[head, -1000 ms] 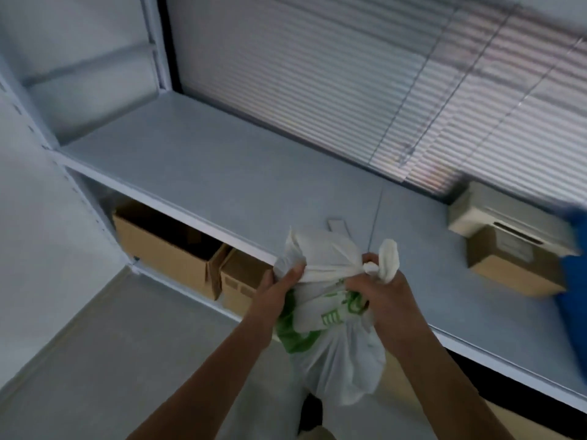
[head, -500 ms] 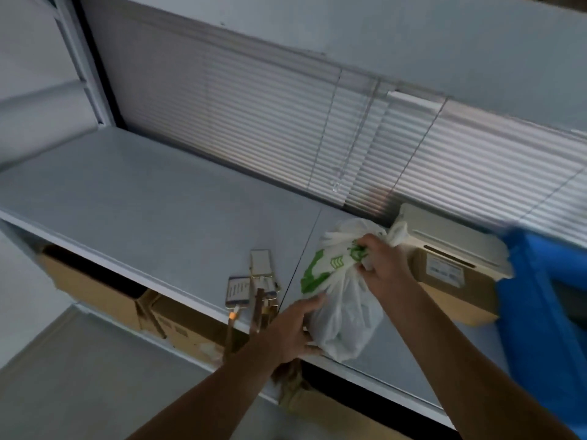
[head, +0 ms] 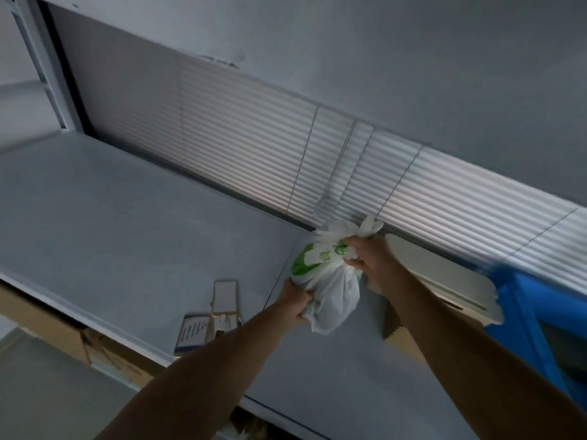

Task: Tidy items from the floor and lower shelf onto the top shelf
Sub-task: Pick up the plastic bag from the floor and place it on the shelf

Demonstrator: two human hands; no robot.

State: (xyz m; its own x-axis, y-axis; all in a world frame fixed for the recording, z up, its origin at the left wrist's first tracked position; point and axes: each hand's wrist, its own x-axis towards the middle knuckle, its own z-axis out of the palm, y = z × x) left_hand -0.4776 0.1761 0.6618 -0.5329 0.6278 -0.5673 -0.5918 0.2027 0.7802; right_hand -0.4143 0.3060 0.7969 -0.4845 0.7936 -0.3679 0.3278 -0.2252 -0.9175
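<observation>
1. Plastic bag (head: 333,290), white with green print, knotted shut. Long axis runs from the knot, near the top shelf's (head: 111,223) back edge, down toward the front edge. Contents not visible.
2. My right hand (head: 368,258): clenched around the bag's tied neck, the handle ears sticking out above my fist.
3. My left hand (head: 297,304): gripping the bag's lower left side.
4. Whether the bag's base touches the shelf, I cannot tell.
5. Cardboard box (head: 438,296), pale lid, just right of the bag; contents hidden.
6. Blue crate (head: 540,315), at the shelf's right end.
7. Small flat packs (head: 211,315), near the front edge, left of the bag.
8. Cardboard boxes (head: 95,347), below the front edge.
</observation>
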